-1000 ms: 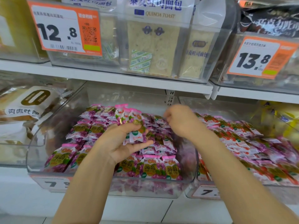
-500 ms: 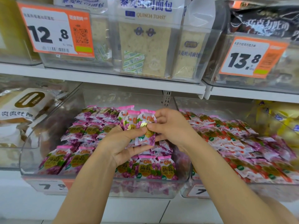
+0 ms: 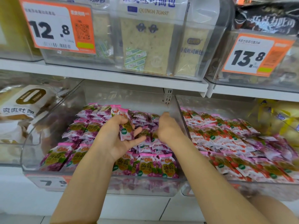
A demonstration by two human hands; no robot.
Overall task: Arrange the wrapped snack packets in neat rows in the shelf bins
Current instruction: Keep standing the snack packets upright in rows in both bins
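Snack packets [image 3: 90,126] in purple wrap fill our middle bin [image 3: 161,186]: front and left rows look neat, the centre not yet. Our left hand [image 3: 113,139] grips a few packets upright; our right hand [image 3: 168,126] dips in behind, and we cannot tell its hold.

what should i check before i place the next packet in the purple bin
1. left hand grips the held packets securely: ok.
2. right hand free to take one: cannot tell, its fingertips are buried among packets.
3. front row upright and even: ok.
4. middle rows tidy: not ok, jumbled.
5. clear bin holds purple only, red packets next door: ok.
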